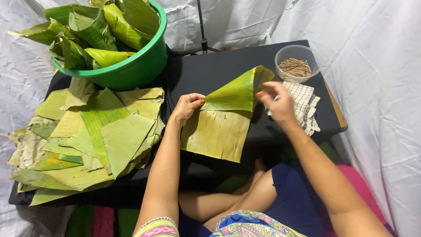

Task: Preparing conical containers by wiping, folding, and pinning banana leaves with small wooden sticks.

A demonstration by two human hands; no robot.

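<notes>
Both hands, left (187,106) and right (277,102), pinch the folded banana leaf (221,123) at its edges, black table (210,70) bare beyond.

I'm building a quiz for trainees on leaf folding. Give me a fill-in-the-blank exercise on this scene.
1. Both hands, the left hand and the right hand, fold a banana leaf piece into a ____ shape.
2. The folded leaves at the back sit in a ____ plastic basin.
3. The clear round container holds thin wooden ____.
4. The flat stack of cut leaves lies to the person's ____.

Missing words: cone; green; sticks; left
</notes>
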